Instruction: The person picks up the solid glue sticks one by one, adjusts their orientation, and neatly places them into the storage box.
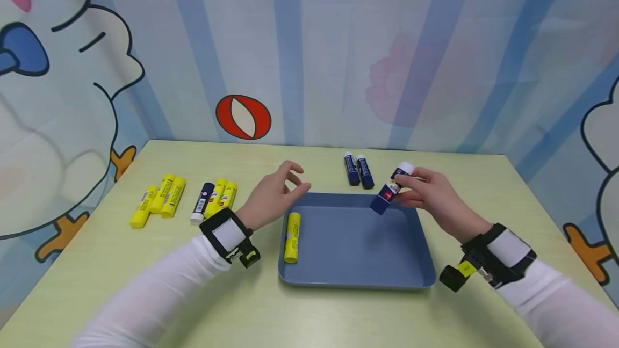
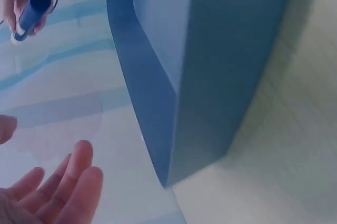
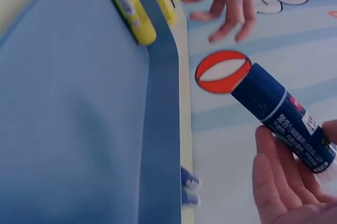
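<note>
My right hand [image 1: 432, 193] pinches a dark blue glue stick [image 1: 390, 189] with a white end, tilted over the right back corner of the blue-grey tray [image 1: 358, 278]. In the right wrist view the glue stick [image 3: 287, 119] lies between thumb and fingers. My left hand [image 1: 276, 193] hovers at the tray's left back corner with loosely bent fingers and nothing in them; the left wrist view also shows those fingers [image 2: 79, 182] apart. One yellow glue stick [image 1: 292, 238] lies inside the tray along its left wall.
Two dark blue glue sticks [image 1: 358, 169] lie behind the tray. Left of it are two yellow glue sticks [image 1: 221, 197] beside a dark blue one [image 1: 202, 202]. Three more yellow glue sticks [image 1: 159, 197] lie farther left. A printed curtain [image 1: 319, 58] stands behind the table [image 1: 232, 305].
</note>
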`<state>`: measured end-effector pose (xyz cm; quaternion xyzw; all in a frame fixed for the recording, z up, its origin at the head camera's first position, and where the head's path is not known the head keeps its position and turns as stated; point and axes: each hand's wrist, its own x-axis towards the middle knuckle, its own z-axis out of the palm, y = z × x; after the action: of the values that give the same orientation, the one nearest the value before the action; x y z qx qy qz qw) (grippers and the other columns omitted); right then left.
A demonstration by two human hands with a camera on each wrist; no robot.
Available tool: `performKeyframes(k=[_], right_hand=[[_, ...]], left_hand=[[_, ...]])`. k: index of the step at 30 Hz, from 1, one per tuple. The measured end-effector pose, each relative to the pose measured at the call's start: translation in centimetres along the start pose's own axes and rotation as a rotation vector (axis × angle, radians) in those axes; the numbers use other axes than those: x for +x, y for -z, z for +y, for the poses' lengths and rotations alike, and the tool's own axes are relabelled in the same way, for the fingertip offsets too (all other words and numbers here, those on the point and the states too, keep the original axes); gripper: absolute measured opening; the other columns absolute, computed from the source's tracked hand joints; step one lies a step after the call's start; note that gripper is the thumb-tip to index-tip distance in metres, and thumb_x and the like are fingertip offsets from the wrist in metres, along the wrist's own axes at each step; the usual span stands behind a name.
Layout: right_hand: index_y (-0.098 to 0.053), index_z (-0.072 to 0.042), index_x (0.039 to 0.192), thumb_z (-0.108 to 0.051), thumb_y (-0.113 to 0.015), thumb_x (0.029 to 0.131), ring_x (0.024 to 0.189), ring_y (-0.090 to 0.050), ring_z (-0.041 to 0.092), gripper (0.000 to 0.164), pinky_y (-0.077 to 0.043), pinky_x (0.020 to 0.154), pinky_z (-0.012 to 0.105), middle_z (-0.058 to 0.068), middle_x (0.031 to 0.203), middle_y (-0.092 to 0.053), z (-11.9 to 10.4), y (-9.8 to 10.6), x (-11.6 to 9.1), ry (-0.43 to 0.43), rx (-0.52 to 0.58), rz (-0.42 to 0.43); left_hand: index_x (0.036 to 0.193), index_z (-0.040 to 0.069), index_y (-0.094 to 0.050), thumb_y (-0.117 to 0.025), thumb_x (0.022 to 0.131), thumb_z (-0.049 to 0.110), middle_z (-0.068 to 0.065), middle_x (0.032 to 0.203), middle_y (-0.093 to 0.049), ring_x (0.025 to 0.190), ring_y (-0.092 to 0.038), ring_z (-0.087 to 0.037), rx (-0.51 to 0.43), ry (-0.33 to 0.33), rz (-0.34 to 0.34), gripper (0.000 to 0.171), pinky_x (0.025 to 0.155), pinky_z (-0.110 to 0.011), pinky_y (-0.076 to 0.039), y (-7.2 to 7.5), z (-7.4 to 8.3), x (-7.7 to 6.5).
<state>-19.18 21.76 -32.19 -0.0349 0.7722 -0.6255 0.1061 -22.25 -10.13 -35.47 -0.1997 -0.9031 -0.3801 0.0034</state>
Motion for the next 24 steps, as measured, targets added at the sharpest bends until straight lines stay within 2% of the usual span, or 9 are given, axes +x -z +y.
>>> performKeyframes(k=[4, 8, 16, 20, 24], right_hand=[[-0.04, 0.007, 0.128, -0.027, -0.054, 0.101, 0.088, -0.068, 0.01, 0.047, -0.051, 0.085, 0.024, 0.004, 0.108, -0.059, 0.0, -1.6, -0.4, -0.012, 0.159, 0.015], [-0.041, 0.004, 0.123, -0.026, -0.053, 0.101, 0.092, -0.066, 0.008, 0.039, -0.05, 0.088, 0.025, 0.008, 0.115, -0.055, 0.2, -3.2, -0.7, -0.026, 0.248, 0.045], [-0.033, 0.008, 0.139, -0.027, -0.049, 0.103, 0.1, -0.064, 0.008, 0.053, -0.045, 0.096, 0.03, 0.021, 0.139, -0.041, 1.1, -5.9, -1.4, -0.083, 0.399, 0.072], [-0.032, 0.008, 0.141, -0.027, -0.049, 0.103, 0.1, -0.065, 0.008, 0.055, -0.046, 0.093, 0.027, 0.02, 0.136, -0.045, 1.3, -6.8, -1.5, -0.097, 0.453, 0.071], [-0.034, 0.008, 0.139, -0.026, -0.05, 0.103, 0.1, -0.065, 0.009, 0.052, -0.047, 0.092, 0.026, 0.016, 0.129, -0.05, 1.3, -7.3, -1.5, -0.079, 0.498, 0.065]], left_hand=[[0.131, 0.01, -0.043, -0.062, 0.097, 0.028, -0.007, 0.112, -0.065, 0.075, -0.06, -0.017, -0.139, -0.073, 0.002, 0.043, 0.064, -0.031, -0.051, -1.0, 0.7, -0.1], [0.135, 0.012, -0.041, -0.064, 0.096, 0.027, -0.005, 0.111, -0.065, 0.077, -0.06, -0.015, -0.194, -0.114, -0.04, 0.048, 0.066, -0.031, -0.051, -1.8, 1.6, -0.2], [0.14, 0.012, -0.035, -0.069, 0.092, 0.025, -0.006, 0.114, -0.064, 0.077, -0.062, -0.011, -0.201, -0.156, -0.098, 0.06, 0.066, -0.029, -0.052, -2.8, 2.6, -0.6], [0.139, 0.011, -0.035, -0.067, 0.093, 0.023, -0.009, 0.116, -0.063, 0.078, -0.062, -0.012, -0.206, -0.198, -0.125, 0.058, 0.067, -0.029, -0.052, -3.0, 2.7, -0.7], [0.134, 0.011, -0.039, -0.067, 0.094, 0.02, -0.01, 0.112, -0.063, 0.077, -0.062, -0.013, -0.206, -0.236, -0.122, 0.05, 0.067, -0.028, -0.052, -3.0, 2.8, -0.5]])
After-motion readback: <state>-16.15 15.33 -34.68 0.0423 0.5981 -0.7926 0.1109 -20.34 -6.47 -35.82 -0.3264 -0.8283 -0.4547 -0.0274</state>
